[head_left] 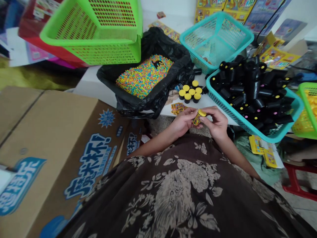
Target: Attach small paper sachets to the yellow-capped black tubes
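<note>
left hand [184, 121] and right hand [215, 123] pinch small yellow-wrapped tube w/ round yellow cap [197, 118] between fingers (cap looks seated), just beside teal plastic mesh basket [236, 114] of black tubes [250, 86].

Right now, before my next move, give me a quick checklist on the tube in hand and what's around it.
1. Grip: ok. The left hand and right hand both hold the tube.
2. Yellow cap on the tube: ok, it sits on the end; tightness cannot tell.
3. Tube's label: cannot tell, the fingers hide most of it.
4. Loose labels: ok, a small pile lies on the table near the hands.
5. Standing capped tubes: ok, upright in a tight cluster.
6. Stray black tube: not ok, it lies outside the teal basket.
</note>
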`<action>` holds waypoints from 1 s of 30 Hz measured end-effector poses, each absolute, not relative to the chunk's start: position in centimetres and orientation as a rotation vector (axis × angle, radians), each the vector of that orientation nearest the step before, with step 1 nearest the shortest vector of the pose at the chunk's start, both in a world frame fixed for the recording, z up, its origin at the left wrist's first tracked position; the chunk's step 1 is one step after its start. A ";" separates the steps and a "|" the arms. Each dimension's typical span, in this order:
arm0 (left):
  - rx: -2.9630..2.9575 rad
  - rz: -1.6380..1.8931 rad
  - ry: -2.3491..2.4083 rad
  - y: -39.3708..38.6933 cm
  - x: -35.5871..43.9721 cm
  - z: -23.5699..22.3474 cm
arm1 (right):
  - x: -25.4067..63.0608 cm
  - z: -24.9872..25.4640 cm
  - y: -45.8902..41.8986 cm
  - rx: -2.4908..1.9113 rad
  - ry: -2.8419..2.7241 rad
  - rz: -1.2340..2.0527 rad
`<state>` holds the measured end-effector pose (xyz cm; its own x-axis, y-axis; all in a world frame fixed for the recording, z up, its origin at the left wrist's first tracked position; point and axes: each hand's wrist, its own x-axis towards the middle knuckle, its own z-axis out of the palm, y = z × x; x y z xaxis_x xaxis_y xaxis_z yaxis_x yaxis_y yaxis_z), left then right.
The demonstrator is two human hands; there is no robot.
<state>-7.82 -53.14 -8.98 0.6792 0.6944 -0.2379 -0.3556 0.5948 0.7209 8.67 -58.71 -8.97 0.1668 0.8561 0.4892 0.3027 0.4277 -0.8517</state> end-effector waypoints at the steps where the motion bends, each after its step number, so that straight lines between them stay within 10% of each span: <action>1: 0.698 0.671 0.540 -53.0 -7.9 -9.0 | 8.7 -8.7 -58.8 -1.143 -1.459 0.488; 30: 0.333 0.721 0.662 -52.8 -5.9 -7.5 | 8.8 -9.5 -58.8 -1.108 -1.748 -0.261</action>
